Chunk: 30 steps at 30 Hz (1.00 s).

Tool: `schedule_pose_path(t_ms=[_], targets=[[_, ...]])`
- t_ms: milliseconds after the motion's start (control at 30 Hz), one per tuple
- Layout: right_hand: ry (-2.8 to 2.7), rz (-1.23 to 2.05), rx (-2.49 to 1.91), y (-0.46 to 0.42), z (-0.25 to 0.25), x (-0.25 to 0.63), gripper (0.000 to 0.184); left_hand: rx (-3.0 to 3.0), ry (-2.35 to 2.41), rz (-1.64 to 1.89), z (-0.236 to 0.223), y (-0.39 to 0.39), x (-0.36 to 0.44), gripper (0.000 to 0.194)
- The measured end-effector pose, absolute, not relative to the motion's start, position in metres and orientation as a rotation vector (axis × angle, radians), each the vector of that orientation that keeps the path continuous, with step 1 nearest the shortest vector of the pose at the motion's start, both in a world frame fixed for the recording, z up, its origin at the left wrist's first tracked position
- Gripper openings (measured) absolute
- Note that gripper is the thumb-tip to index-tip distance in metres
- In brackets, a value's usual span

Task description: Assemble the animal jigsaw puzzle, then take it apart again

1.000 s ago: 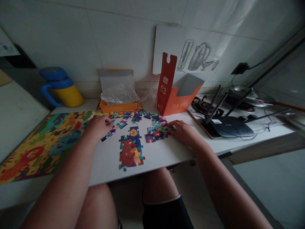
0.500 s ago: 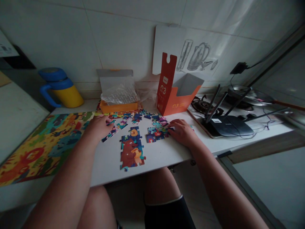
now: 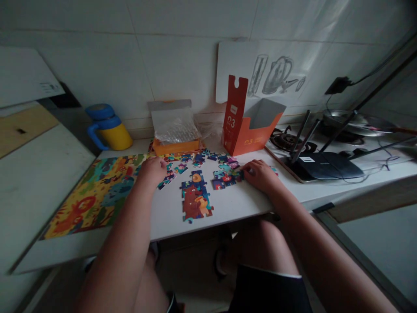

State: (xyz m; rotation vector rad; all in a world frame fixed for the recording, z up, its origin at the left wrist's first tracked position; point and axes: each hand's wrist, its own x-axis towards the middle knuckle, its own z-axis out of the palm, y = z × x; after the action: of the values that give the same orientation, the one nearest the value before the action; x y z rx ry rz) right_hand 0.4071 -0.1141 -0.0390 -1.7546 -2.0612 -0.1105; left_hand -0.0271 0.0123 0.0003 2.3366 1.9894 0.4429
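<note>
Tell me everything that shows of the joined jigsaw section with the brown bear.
The joined, colourful, cardboard-looking jigsaw section with a brown bear lies flat, picture side up, on the white tabletop near its front edge. Knobs and notches line its uneven outline; a narrower top part shows a round orange shape on dark blue. Only the tabletop visibly touches it.

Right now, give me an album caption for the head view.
Left hand and right hand flank partly joined jigsaw pieces on a white counter, orange boxes behind.
</note>
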Motion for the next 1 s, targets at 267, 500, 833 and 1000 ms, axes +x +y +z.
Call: schedule_pose_path(t_ms=[267,500,833,1000], targets=[[-2.005,-0.196,-1.813,-0.114,-0.042,0.405,0.020,2.281,2.005,0.334,0.016,-0.002,-0.032,0.028],[-1.961,-0.221,-1.787,-0.116,-0.046,0.415,0.020,2.462,1.750,0.115,0.017,-0.012,-0.031,0.044],[-1.896,-0.364,-1.690,-0.128,-0.031,0.408,0.021,2.432,1.744,0.043,0.022,-0.019,-0.024,0.035],[-1.860,-0.384,-1.671,-0.124,0.004,0.371,0.019,2.455,1.771,0.154,0.025,-0.021,-0.021,0.041]])
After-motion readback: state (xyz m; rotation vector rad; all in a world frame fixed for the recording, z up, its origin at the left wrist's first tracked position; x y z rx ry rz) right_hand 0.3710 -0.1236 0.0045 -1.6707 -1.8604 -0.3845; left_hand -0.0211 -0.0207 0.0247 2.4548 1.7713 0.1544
